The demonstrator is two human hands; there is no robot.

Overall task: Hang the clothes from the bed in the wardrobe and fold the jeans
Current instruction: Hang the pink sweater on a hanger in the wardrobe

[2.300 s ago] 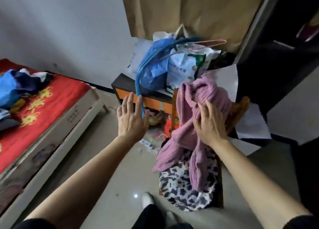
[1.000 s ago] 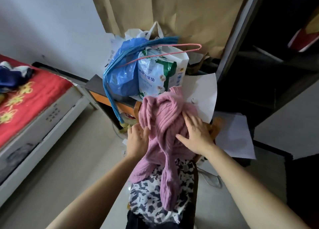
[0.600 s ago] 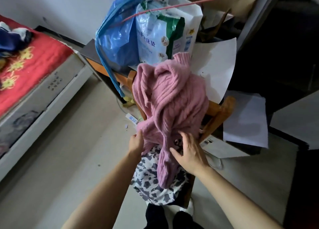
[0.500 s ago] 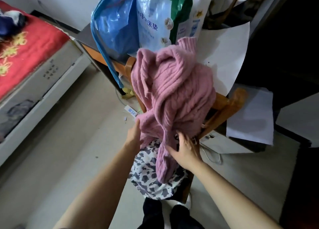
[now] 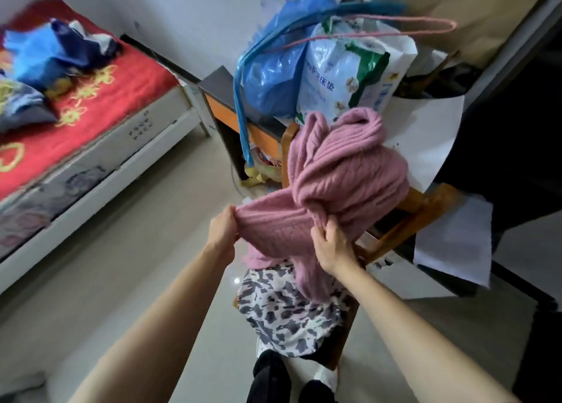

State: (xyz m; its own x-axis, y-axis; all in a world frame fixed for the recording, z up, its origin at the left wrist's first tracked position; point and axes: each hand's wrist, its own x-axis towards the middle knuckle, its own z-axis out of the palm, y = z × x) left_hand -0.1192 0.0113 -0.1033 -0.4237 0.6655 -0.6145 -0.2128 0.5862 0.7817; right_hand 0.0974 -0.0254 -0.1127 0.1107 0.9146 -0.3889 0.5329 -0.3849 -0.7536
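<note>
Wide view down into the room, and the bed (image 5: 100,147) fills the left side with its red, gold-patterned cover, a heap of blue and dark clothes (image 5: 51,53) bunched at its far end, well apart from both hands. Right of the bed's foot, there's the desk (image 5: 219,83), dark top over an orange front, and it's loaded: a blue plastic bag (image 5: 273,77) along its front edge, a white and green packet (image 5: 343,77) just beside that towards the right. A sheet of white paper (image 5: 431,135) spills over the desk's right-hand edge. A wooden chair (image 5: 425,208) stands by that front edge, and draped over its back is the pink knitted sweater (image 5: 343,174), bunched and twisted on top, its lower end drawn out flat to the left. Under it a black-and-white spotted garment (image 5: 282,308) hangs down over the chair. On top of the bags lie a blue hanger (image 5: 319,13) and a thin pink hanger (image 5: 425,22), sticking out to the right. Now the hands: the left hand (image 5: 223,226) has its fingers curled round the sweater's stretched-out end, and the right hand (image 5: 331,244) clutches a fold of knit below the bunch, so the fabric runs taut between the two.
</note>
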